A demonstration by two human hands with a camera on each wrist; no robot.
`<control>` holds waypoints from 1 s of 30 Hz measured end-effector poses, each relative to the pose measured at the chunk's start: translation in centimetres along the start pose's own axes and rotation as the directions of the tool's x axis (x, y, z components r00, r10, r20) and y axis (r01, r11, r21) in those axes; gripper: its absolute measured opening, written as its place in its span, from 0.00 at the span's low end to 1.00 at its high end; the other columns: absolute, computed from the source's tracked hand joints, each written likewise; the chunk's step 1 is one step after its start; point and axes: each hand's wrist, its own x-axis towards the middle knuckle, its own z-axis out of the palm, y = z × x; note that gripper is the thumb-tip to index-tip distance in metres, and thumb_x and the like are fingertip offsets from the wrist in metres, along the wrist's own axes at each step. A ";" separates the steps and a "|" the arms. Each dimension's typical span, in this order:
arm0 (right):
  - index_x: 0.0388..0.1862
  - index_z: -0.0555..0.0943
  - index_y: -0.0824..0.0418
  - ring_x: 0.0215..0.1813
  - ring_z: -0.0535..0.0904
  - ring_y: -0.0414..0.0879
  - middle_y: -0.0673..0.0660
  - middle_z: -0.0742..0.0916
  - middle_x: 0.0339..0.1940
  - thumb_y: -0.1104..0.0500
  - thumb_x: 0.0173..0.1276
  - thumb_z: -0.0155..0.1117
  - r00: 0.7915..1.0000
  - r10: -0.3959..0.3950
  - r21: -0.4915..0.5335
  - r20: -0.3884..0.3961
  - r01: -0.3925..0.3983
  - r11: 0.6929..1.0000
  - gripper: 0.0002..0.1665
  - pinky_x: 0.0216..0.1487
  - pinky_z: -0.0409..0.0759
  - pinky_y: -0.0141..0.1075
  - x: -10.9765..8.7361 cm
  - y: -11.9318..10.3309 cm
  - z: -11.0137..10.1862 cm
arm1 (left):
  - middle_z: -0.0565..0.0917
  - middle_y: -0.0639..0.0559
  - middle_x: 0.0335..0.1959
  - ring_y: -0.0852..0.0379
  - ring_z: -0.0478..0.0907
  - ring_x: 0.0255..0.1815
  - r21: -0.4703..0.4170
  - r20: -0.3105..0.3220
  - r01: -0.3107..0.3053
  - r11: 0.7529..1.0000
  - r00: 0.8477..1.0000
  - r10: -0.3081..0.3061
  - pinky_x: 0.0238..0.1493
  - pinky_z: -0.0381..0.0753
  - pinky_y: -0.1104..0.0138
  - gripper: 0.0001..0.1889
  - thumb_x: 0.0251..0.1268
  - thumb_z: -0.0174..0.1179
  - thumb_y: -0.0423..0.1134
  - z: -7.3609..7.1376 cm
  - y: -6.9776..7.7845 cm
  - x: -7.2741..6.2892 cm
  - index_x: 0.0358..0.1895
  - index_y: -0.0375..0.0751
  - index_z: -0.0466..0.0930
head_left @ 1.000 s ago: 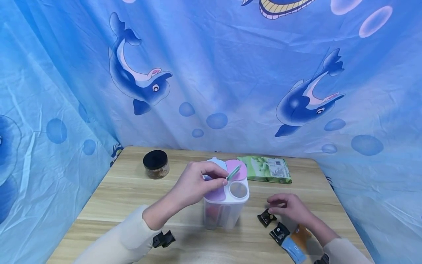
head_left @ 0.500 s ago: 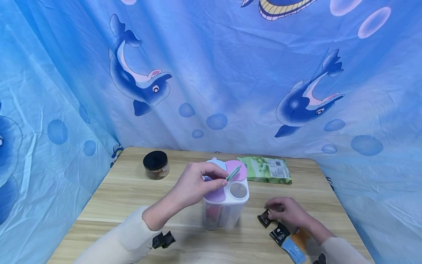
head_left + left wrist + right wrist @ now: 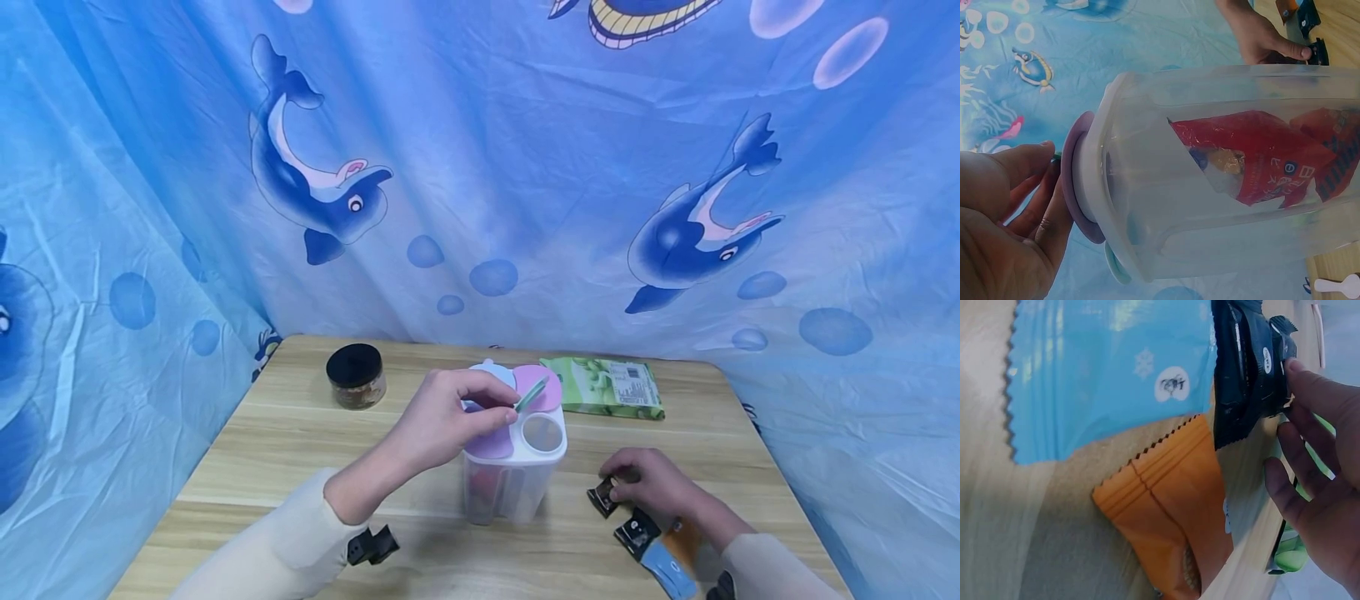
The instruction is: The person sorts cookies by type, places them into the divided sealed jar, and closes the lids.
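Note:
My left hand (image 3: 442, 421) pinches a thin green lid (image 3: 532, 392), tilted up over the top of a clear plastic storage container (image 3: 517, 492). Beside that lid, one round opening (image 3: 542, 432) in the white top is uncovered; pink, blue and purple lids cover other parts. Red packets (image 3: 1254, 153) lie inside, as the left wrist view shows. To the right, my right hand (image 3: 654, 482) pinches a small black packet (image 3: 602, 498) at the table. Close by lie another black packet (image 3: 637, 533), a blue packet (image 3: 1116, 369) and an orange packet (image 3: 1179, 500).
A black-lidded jar (image 3: 356, 377) stands at the back left of the wooden table (image 3: 285, 450). Behind the container lies a green bag (image 3: 618, 388). A white spoon-like piece (image 3: 1340, 286) shows in the left wrist view. A blue dolphin-print curtain (image 3: 510, 167) hangs behind.
My right hand has moved slightly down and its fingers have come together on the black packet. The left hand and the green lid have stayed in place.

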 end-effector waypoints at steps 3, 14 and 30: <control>0.47 0.88 0.47 0.47 0.84 0.39 0.40 0.88 0.44 0.52 0.60 0.77 1.000 -0.016 -0.033 0.016 0.017 0.999 0.15 0.52 0.82 0.39 0.1 0.0 0.0 | 0.90 0.62 0.36 0.65 0.86 0.40 -0.001 0.001 0.003 1.000 1.000 -0.003 0.46 0.86 0.63 0.07 0.62 0.73 0.39 0.0 0.0 0.0 0.42 0.53 0.91; 0.39 0.87 0.47 0.42 0.81 0.39 0.43 0.85 0.39 0.57 0.59 0.77 0.997 0.073 -0.028 -0.028 -0.074 0.997 0.11 0.46 0.81 0.35 0.1 -0.5 -0.5 | 0.90 0.62 0.37 0.64 0.86 0.40 -0.003 0.002 0.006 1.000 1.000 -0.006 0.47 0.86 0.63 0.07 0.62 0.73 0.39 0.0 -0.1 0.0 0.43 0.53 0.91; 0.39 0.86 0.48 0.35 0.83 0.37 0.44 0.87 0.34 0.58 0.66 0.75 0.988 -0.087 0.020 -0.127 0.090 0.996 0.06 0.35 0.83 0.33 0.2 -4.4 -5.0 | 0.90 0.62 0.35 0.65 0.86 0.39 0.000 0.012 0.005 1.000 1.000 -0.005 0.46 0.86 0.62 0.07 0.61 0.73 0.38 0.1 -0.1 0.2 0.41 0.53 0.91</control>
